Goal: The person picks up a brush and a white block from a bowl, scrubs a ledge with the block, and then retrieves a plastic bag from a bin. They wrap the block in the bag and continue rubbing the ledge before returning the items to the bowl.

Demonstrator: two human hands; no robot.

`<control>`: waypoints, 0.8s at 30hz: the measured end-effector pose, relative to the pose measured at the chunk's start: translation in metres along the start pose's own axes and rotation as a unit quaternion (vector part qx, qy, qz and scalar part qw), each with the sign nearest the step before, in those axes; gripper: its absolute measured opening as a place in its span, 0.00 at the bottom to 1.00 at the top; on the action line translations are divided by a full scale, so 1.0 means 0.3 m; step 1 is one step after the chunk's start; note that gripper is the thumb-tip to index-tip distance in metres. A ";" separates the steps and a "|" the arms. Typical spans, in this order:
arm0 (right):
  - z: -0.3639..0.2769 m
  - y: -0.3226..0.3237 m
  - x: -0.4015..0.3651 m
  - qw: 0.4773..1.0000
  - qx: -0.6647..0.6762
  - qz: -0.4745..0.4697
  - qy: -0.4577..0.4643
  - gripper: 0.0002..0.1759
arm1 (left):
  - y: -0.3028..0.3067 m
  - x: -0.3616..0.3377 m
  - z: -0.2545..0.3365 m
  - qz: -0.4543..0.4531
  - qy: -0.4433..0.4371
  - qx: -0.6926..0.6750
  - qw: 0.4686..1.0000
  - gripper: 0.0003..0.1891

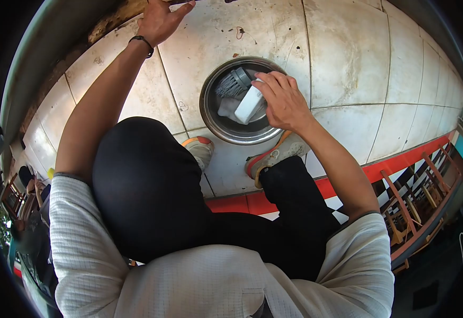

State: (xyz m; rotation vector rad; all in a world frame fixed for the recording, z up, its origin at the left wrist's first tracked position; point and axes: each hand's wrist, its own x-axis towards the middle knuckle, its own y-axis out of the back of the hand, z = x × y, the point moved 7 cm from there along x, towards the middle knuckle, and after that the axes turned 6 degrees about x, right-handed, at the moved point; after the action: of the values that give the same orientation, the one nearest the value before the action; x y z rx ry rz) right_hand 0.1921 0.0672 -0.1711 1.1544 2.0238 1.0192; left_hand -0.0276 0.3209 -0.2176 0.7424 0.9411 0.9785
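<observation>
A round metal basin (208, 117) stands on pale, stained tiles in front of my feet. My right hand (282, 99) reaches over the basin's right side, its fingers closed on a white block-like object (250, 105). Beside that object, inside the basin, lie a grey brush (233, 83) with its bristles to the left and a pale, wet-looking cloth (228, 107). Far up and left, my left hand (160, 20) is near a dark edge at the top of the view, thumb spread from the other fingers. Whether it holds anything is hidden at the frame's edge.
My shoes (278, 154) are just below the basin. A red strip (384, 167) borders the tiles, with wooden chairs (422, 196) beyond it at the right. At the far left, a person (35, 191) is partly visible near more furniture.
</observation>
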 end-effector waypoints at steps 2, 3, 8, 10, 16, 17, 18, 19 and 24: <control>-0.008 -0.015 0.028 0.999 -0.025 -0.038 0.012 0.32 | 0.076 -0.093 0.207 -0.112 0.007 -0.094 0.989 0.45; -0.008 -0.024 0.035 0.999 -0.025 -0.042 0.018 0.33 | 0.092 -0.091 0.243 -0.123 -0.023 -0.087 0.988 0.45; -0.008 -0.057 0.061 0.991 -0.034 -0.129 0.020 0.33 | 0.209 -0.113 0.369 -0.167 -0.129 -0.035 0.977 0.42; -0.013 -0.048 0.062 0.989 -0.042 -0.143 0.024 0.32 | 0.289 -0.152 0.414 -0.179 -0.157 0.000 0.971 0.41; 0.043 -0.029 0.026 0.986 0.021 -0.165 -0.009 0.19 | 0.376 -0.444 0.579 -0.172 -0.240 0.086 0.952 0.34; 0.055 -0.014 0.029 0.980 0.065 -0.184 -0.036 0.19 | 0.357 -0.488 0.599 -0.190 -0.254 0.110 0.942 0.30; 0.069 0.005 0.032 0.955 0.156 -0.226 -0.109 0.21 | 0.334 -0.533 0.612 -0.198 -0.270 0.150 0.930 0.31; 0.066 0.040 0.038 0.915 0.243 -0.265 -0.181 0.22 | 0.293 -0.554 0.615 -0.267 -0.233 0.190 0.916 0.33; -0.004 0.200 0.136 0.795 0.489 -0.287 -0.216 0.24 | 0.319 -0.553 0.671 0.026 -0.365 0.190 0.911 0.53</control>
State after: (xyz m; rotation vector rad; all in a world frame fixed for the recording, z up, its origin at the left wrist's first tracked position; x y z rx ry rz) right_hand 0.1989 0.1228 -0.1248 0.9410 2.2670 -0.6529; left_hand 0.0800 0.1846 -0.0006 1.3497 0.4430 0.4796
